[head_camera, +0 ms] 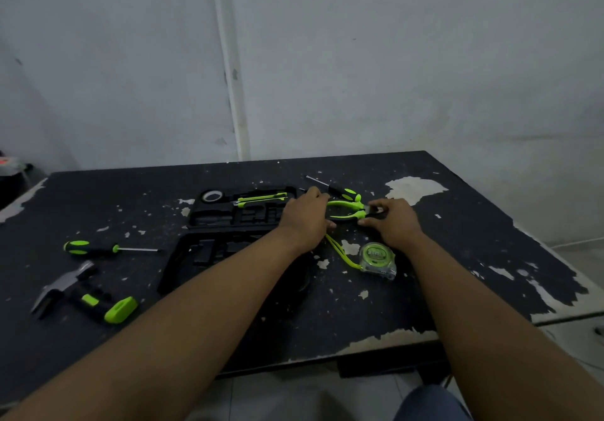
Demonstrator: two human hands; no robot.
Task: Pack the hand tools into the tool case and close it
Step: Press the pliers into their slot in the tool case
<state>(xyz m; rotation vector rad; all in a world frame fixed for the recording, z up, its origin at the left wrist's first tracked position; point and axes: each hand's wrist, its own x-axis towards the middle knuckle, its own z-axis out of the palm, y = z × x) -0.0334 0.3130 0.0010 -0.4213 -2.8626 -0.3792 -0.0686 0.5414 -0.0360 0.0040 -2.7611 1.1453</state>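
Holding the pliers [348,210] at centre frame, both hands work together; the left hand [305,216] has its fingers closed around the green handles, and the right hand [394,221] has its fingers pinched on the dark head end; whether the pliers are lifted or resting on the table [457,290] cannot be told. The case [235,221] lies open just left of the left hand, its far half already holding a knife [261,198] and a tape roll [211,196]; its near half is partly hidden under the left forearm.

To do this step well, close the handles fully before moving; locate the matching recess in the tray; align head and handles with its outline, then press until the tool seats flush, so the lid can shut later; avoid dragging the tool across the parts already seated.

Still outside the case: a screwdriver [340,190] just beyond the pliers; a second screwdriver [98,248] at left; a hammer [81,293] at lower left; a tape measure [377,260] with green strap below the right hand.

The table is black, its coating chipped and peeling to pale patches, most heavily along the right and near edges; loose flakes could foul the recesses. The wall [392,61] behind is plain and pale, with a vertical conduit [228,61] at upper centre; lighting is dim.
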